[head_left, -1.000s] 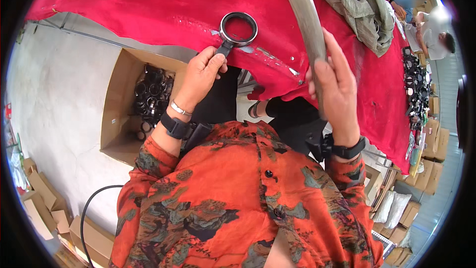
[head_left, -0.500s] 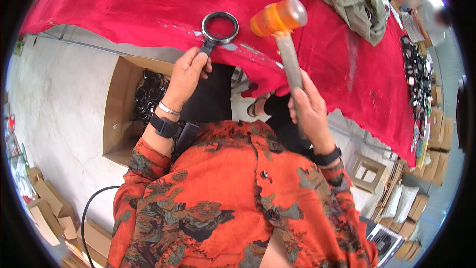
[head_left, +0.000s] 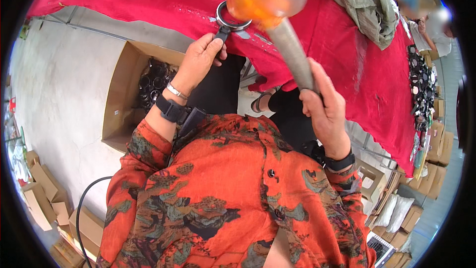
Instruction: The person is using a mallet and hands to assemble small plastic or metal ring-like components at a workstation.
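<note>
Right grip has raised the orange mallet

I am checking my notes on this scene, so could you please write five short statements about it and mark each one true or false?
1. The left hand grips a black ring-headed piece by its handle. True.
2. The right hand is empty. False: its fingers are closed around the handle of a mallet.
3. The mallet's head is orange. True.
4. The open cardboard box stands to the person's right. False: it stands to the person's left, with black pieces in it.
5. A grey-green sheet lies on the red cloth. True.
</note>
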Motion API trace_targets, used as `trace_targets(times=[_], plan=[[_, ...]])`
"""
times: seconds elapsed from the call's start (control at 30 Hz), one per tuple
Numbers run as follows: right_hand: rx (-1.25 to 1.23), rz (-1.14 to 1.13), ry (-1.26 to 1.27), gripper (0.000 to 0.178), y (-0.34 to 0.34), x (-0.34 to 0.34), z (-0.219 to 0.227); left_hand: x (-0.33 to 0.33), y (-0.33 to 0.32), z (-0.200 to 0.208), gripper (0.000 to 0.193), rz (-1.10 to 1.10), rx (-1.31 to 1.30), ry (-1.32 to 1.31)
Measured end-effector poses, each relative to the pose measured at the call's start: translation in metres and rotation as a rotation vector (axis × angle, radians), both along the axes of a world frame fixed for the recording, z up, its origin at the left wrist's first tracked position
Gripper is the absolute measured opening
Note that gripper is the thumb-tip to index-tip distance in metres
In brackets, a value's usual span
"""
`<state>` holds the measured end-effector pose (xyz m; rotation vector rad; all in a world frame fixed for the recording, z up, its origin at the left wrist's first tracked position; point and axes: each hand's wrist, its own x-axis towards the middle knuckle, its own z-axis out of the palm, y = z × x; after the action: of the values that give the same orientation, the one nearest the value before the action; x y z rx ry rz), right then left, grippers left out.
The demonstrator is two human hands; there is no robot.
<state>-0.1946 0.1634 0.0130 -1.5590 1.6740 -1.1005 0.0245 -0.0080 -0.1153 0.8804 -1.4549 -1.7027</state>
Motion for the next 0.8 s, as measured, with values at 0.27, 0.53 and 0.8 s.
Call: trace_targets(times=[0.27, 0.53, 0.8], plan=[[-0.029, 0.109, 0.268, 0.045, -0.05, 0.012, -0.005, -0.008, -0.008, 0.004, 0.025, 0.008, -0.027, -0.007], [-0.115, 0.181, 0.453, 0.048, -0.072, 0.021, -0.004, -0.006, 0.001, 0.001, 0.026, 0.037, -0.046, -0.027], [0.021, -0.035, -0.005, 0.046, -0.074, 0.018, 0.019, -0.005, 0.003, -0.004, 0.026, 0.079, -0.066, -0.024]])
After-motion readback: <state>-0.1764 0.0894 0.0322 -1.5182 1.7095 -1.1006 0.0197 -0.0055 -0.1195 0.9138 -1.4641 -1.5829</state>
